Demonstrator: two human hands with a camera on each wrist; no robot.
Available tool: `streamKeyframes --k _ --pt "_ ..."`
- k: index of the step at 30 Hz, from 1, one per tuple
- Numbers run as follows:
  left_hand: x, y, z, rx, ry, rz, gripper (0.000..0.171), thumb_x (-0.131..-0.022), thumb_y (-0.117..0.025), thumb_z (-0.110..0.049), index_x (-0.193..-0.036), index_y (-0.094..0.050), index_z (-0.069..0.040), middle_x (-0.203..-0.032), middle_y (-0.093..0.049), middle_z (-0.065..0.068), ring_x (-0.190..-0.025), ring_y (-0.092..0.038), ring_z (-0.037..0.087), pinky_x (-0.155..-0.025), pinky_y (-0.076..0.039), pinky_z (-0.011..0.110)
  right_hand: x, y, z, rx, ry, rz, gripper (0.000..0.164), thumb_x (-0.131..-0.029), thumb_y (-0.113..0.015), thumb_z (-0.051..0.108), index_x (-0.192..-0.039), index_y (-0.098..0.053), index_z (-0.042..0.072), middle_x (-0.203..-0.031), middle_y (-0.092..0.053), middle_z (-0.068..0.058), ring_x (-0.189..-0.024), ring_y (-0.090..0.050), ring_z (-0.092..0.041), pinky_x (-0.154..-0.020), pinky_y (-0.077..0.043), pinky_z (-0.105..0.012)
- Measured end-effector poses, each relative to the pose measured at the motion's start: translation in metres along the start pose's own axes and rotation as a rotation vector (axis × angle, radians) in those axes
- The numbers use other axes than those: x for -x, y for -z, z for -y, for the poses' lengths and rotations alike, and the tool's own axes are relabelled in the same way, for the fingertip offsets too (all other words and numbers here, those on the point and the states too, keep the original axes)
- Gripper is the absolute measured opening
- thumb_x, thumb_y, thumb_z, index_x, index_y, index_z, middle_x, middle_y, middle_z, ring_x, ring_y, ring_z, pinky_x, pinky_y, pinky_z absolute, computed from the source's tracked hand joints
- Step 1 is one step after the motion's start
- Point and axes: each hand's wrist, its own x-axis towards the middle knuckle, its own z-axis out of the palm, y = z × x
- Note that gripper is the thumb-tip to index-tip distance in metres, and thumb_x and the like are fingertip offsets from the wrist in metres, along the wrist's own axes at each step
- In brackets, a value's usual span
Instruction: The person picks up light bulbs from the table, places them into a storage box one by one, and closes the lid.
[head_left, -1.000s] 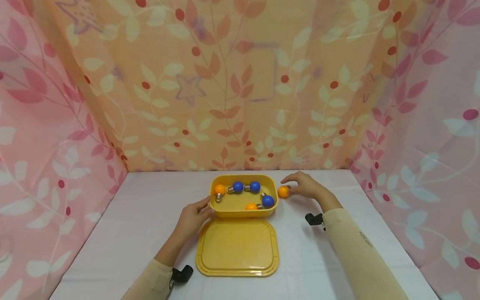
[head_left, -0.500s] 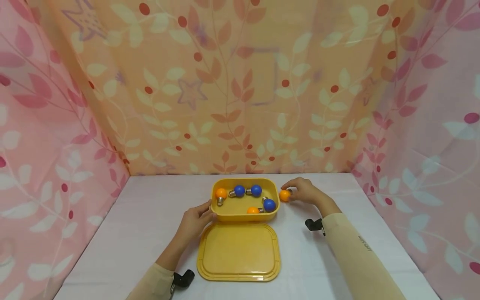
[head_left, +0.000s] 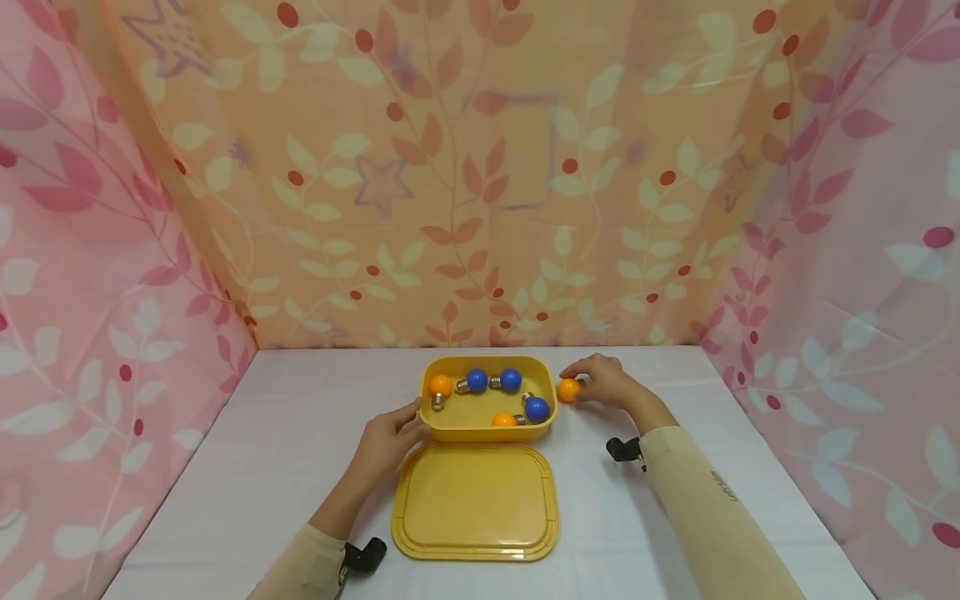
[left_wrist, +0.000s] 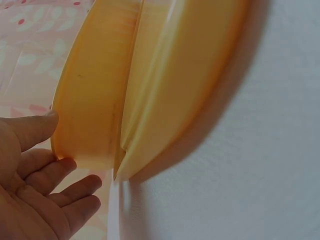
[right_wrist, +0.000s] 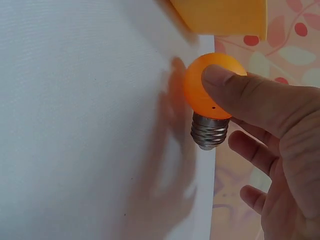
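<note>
My right hand (head_left: pixel 607 382) pinches an orange light bulb (right_wrist: pixel 212 85) beside the right end of the yellow box (head_left: pixel 480 434). In the right wrist view the thumb lies across the round globe and the silver screw base (right_wrist: pixel 209 131) points away from the box; the other fingers are partly hidden behind the bulb. At the box's left end, my left hand (head_left: pixel 390 437) touches the wall with thumb and fingertips, its fingers relaxed. Inside the box lie three blue bulbs, one of them a blue bulb (head_left: pixel 536 408) at the right, and two orange bulbs, including an orange bulb (head_left: pixel 440 386) at the left.
A yellow lid (head_left: pixel 476 502) lies flat on the white tabletop (head_left: pixel 637 533), just in front of the box. Floral cloth (head_left: pixel 480 208) stands as a wall behind the table and along both sides.
The right hand's fingers have drawn in around the orange bulb beside the box. The left hand stays at the box's left end, and the head view has tilted slightly.
</note>
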Motion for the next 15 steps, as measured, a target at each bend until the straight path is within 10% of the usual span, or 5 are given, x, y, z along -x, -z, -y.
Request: streamKeyframes --k 15 --pt "0.0 0.003 -0.002 0.017 0.009 0.023 0.059 -0.096 -0.073 -0.035 -0.15 -0.054 -0.02 -0.145 -0.06 0.008 -0.137 -0.054 0.032 -0.112 -0.045 0.053 0.001 0.03 0.017 -0.028 0.062 -0.139 0.044 -0.083 -0.087 0.031 -0.122 -0.075 0.016 -0.118 -0.074 -0.003 -0.121 -0.06 -0.032 -0.114 -0.027 -0.062"
